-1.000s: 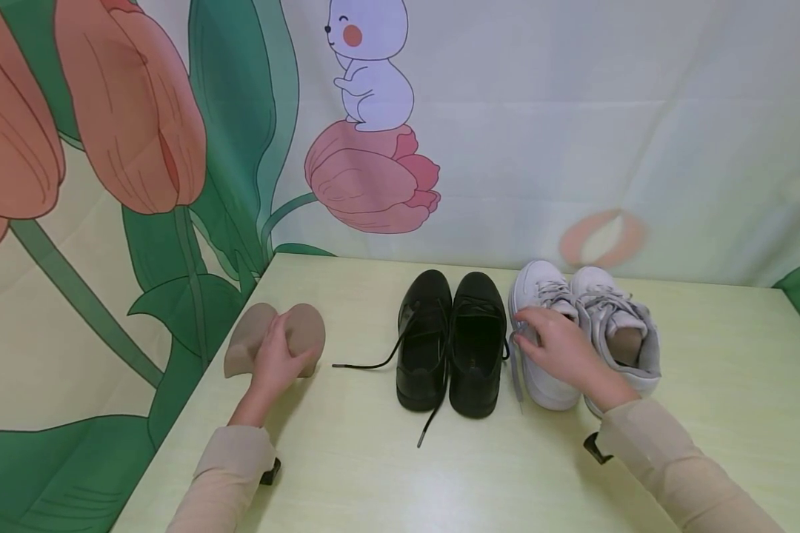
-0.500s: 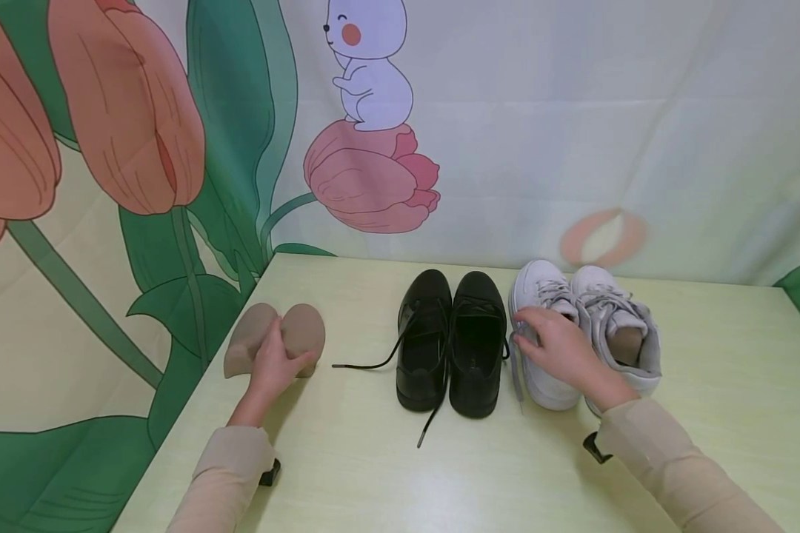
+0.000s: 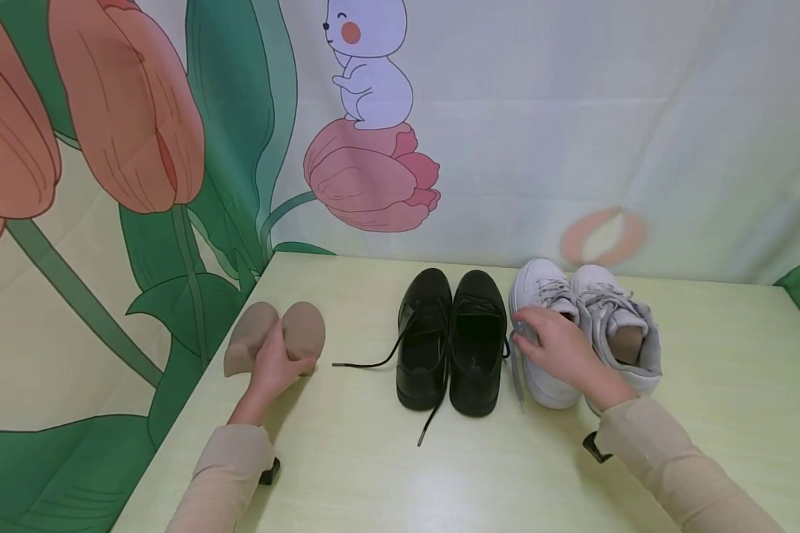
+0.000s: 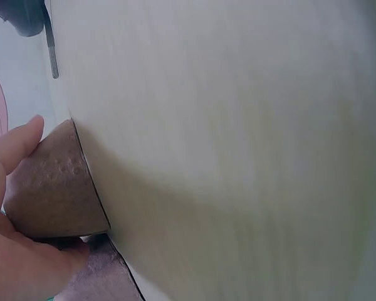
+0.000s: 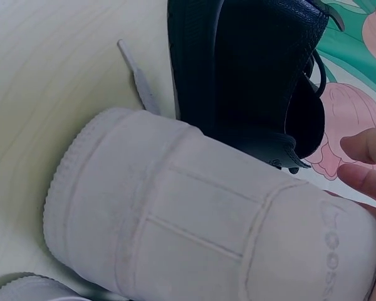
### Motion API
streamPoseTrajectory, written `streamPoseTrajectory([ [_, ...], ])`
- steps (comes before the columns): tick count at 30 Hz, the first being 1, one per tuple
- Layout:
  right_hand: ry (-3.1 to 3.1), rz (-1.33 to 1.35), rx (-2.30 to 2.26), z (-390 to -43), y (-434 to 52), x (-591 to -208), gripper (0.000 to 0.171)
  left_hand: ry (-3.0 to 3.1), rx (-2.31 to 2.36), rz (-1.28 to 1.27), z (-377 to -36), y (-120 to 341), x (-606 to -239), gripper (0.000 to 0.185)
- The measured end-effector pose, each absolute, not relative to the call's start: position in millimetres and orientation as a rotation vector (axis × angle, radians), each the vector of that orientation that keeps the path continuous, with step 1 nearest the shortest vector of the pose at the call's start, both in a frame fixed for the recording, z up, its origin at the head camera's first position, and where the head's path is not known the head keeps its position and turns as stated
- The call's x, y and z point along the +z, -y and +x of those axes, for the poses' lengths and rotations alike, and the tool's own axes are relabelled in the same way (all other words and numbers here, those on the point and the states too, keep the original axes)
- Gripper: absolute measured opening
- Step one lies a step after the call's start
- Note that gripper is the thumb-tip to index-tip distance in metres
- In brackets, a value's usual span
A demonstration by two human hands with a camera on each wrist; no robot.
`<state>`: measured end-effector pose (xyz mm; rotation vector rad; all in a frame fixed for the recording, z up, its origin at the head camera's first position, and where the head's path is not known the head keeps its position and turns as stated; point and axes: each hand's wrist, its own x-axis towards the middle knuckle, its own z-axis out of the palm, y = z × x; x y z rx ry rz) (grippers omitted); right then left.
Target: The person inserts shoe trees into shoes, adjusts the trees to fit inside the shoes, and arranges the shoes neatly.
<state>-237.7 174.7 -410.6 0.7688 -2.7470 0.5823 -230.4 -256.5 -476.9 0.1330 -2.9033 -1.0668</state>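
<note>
Head view: a pale green counter (image 3: 373, 474) carries three pairs of shoes, six shoes in all, lined up along its far edge. Near the far left corner sits a pair of tan suede shoes (image 3: 275, 337), two of them touching. The left hand (image 3: 275, 364) rests over the seam between them, its grip curled round their backs, thumb on one shoe and fingers on the other. At the middle of the far edge stand two black leather lace-up shoes (image 3: 450, 340), side by side, toes toward the far edge, with loose black laces (image 3: 373, 363) trailing onto the counter toward the left and near edges. Just beside them, toward the far right corner, stand two white sneakers (image 3: 587, 333) with grey laces. The right hand (image 3: 560, 352) lies on the left one of these, its grip bent over the opening and holding it. Behind the counter hangs a backdrop (image 3: 373, 148) printed with tulips and a white rabbit.

Right wrist view: the sneaker's white heel fills the picture, the black shoes touching beside it.
</note>
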Motion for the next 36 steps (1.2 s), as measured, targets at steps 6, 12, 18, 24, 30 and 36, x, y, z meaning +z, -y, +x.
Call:
streamPoseTrajectory([
  [6, 2.752, 0.768, 0.591, -238, -174, -410, 0.025, 2.930, -1.061, 0.137, -230, 257, -476, 0.094],
  [12, 2.751, 0.771, 0.584, -238, -173, -409, 0.025, 2.954, -1.048, 0.153, -231, 258, -476, 0.094],
  [18, 2.760, 0.769, 0.584, -238, -174, -410, 0.024, 2.965, -1.016, 0.171, -230, 259, -476, 0.090],
  [24, 2.765, 0.764, 0.584, -238, -174, -411, 0.024, 2.959, -1.028, 0.192, -229, 256, -475, 0.085],
  [30, 2.763, 0.768, 0.585, -238, -174, -410, 0.023, 2.952, -1.026, 0.160, -229, 253, -473, 0.083],
  [36, 2.769, 0.772, 0.579, -238, -173, -409, 0.023, 2.952, -1.027, 0.148, -229, 249, -466, 0.082],
])
